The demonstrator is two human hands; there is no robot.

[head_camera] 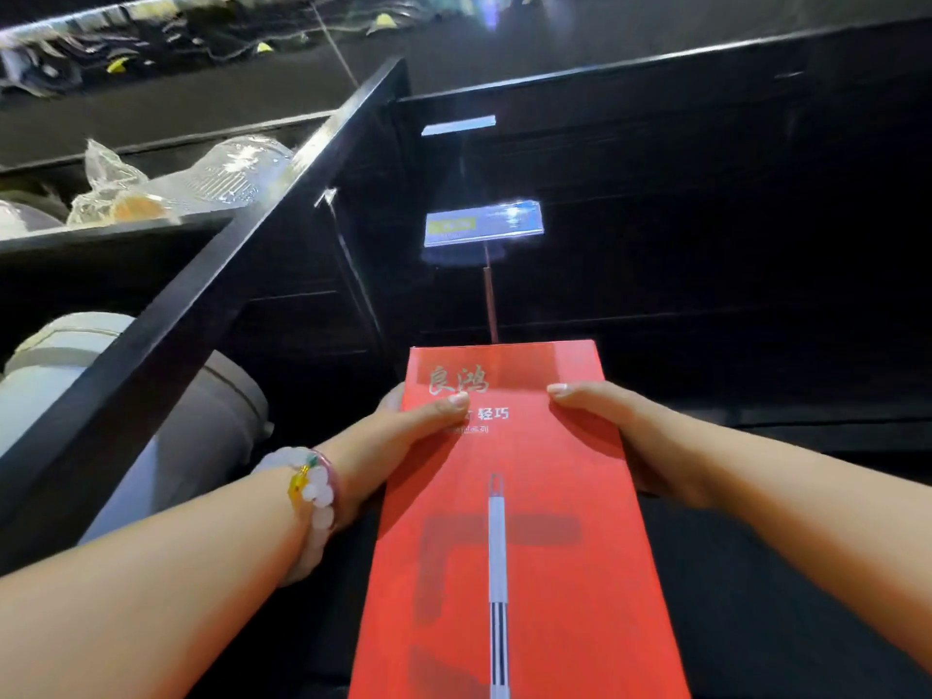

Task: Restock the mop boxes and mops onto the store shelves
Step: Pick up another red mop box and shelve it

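Before the dark shelf (655,204), the box (504,522) was gripped by both hands (403,431) (630,436); the tag (481,224) could be snagged on insertion.

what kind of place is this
Most likely a shop aisle: dark shelves carry a price label holder, plastic-wrapped goods sit on one, and both hands hold a red mop box.

We see two bare forearms, no sleeves in view. Left hand (398,436): no rings visible. The left wrist has a beaded bracelet (315,489) with chunky pale white beads, one yellow bead and a small green bit; a pinkish band sits next to it. Right hand (630,436): nothing worn on hand or wrist. Fingernails short and light-coloured on both.
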